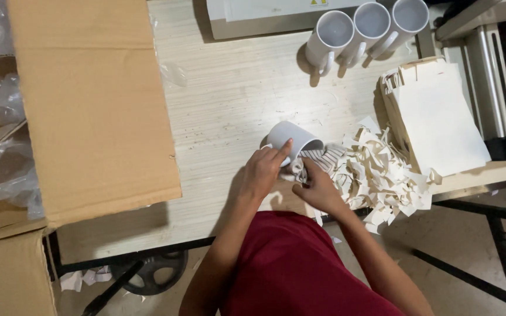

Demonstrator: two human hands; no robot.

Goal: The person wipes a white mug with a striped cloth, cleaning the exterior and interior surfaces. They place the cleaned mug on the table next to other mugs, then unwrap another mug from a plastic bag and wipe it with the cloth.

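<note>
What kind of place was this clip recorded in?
Probably a small mug-printing or packing workshop: three blank white mugs beside a grey machine, a big cardboard box, paper scraps on the worktable.

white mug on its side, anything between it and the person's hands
Nothing visible: the left hand rests directly on the white mug, and the right hand pinches the striped paper sheet at its mouth, beside the paper scraps.
</note>
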